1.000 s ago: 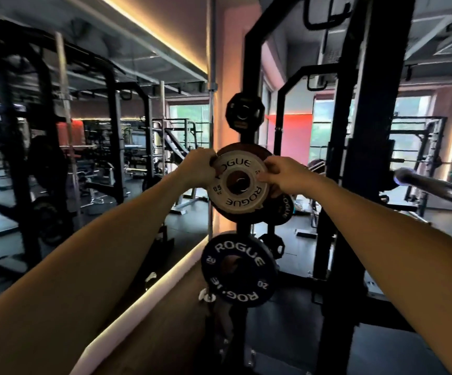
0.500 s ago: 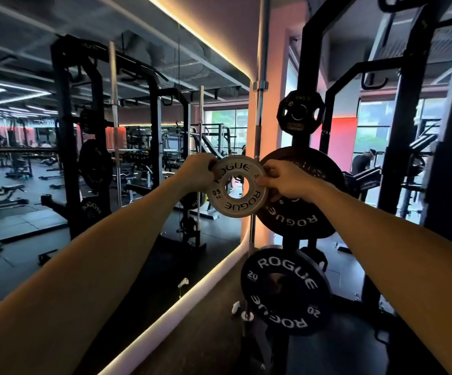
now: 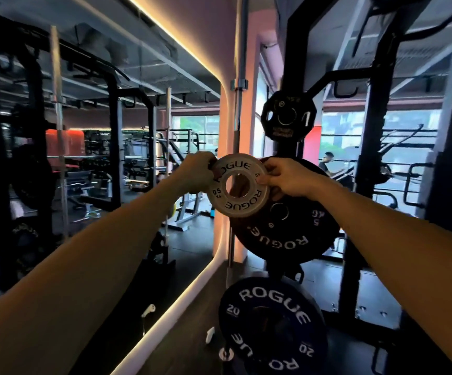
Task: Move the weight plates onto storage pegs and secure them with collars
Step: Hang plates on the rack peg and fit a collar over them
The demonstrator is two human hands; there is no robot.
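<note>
A small white 0.5 kg Rogue weight plate is held up in front of me, its face toward the camera. My left hand grips its left rim and my right hand pinches its right rim. Just behind and to the right, a large black Rogue plate hangs on a storage peg of the black rack upright. A small black plate sits on a higher peg and a dark blue 20 kg plate on a lower one. No collar is visible.
A mirrored wall fills the left, edged by a glowing light strip. A vertical barbell stands by the pink pillar. More rack uprights stand at right, and a person is in the far background.
The white plate has come off the peg in front of the black plate and now sits left of it in both hands. My view has shifted left and closer to the rack.
</note>
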